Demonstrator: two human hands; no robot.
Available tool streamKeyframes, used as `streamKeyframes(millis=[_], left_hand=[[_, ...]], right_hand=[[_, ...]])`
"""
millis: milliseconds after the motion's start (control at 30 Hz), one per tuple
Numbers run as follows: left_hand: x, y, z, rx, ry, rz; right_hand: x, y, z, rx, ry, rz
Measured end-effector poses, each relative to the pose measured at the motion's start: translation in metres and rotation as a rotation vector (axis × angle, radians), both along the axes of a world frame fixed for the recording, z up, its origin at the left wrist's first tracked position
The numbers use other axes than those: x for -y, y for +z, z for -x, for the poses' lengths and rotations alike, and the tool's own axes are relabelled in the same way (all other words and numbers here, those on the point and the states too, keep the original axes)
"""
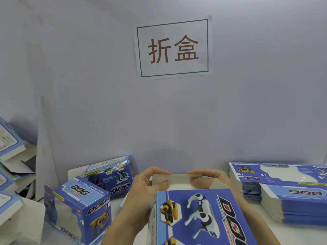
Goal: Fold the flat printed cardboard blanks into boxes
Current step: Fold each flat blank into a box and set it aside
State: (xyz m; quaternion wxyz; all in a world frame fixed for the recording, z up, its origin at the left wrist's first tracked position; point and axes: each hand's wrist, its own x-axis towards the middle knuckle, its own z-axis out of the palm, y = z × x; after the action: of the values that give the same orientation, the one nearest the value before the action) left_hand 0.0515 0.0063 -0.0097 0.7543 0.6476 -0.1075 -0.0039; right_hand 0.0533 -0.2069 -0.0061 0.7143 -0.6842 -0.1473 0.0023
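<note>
While gripped at the near middle of the tabletop [300, 232], between finished boxes [79, 209] toward the left edge and stacked flat blanks [292, 191] toward the right edge, half-formed box [194, 218] with far end flap [177, 178] bent inward. Left hand [146, 184] and right hand [208, 177] both curled round that flap, thumbs on its inner face (remaining fingers partly hidden behind). Judged best creased squarely along the score, pressure kept even at both corners, then tucked without buckling the side walls.
</note>
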Motion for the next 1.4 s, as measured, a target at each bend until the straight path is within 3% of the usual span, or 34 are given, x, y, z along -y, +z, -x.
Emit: streamKeyframes(millis=[233,333,500,533,667,833,967,1067,1233,1400], left_hand=[[0.001,0.004,0.001,-0.006,0.134,0.080],[-0.009,0.005,-0.002,0.018,0.305,0.129],[-0.024,0.003,-0.005,0.064,0.428,0.184],[-0.024,0.004,-0.005,0.070,0.430,0.196],[-0.019,0.016,0.002,0.109,0.367,0.244],[-0.006,0.034,0.015,0.245,0.051,-0.100],[0.004,0.040,0.021,0.375,0.086,-0.169],[0.007,0.038,0.030,0.485,0.110,-0.120],[0.015,0.045,0.033,0.607,0.319,0.016],[0.021,0.050,0.043,0.757,0.361,0.056]], right_hand=[[-0.004,0.007,0.003,-0.025,0.015,0.032],[-0.006,0.014,0.022,0.003,0.215,-0.102],[-0.012,0.037,0.030,-0.085,0.376,0.006],[-0.012,0.036,0.033,-0.061,0.396,-0.052],[-0.006,0.028,0.030,0.028,0.261,-0.150],[-0.006,0.029,0.029,0.206,0.058,-0.231],[-0.013,0.032,0.032,0.331,0.018,-0.169],[-0.020,0.034,0.035,0.424,-0.018,-0.124],[-0.024,0.045,0.042,0.496,-0.002,0.000],[-0.035,0.056,0.051,0.632,-0.027,-0.112]])
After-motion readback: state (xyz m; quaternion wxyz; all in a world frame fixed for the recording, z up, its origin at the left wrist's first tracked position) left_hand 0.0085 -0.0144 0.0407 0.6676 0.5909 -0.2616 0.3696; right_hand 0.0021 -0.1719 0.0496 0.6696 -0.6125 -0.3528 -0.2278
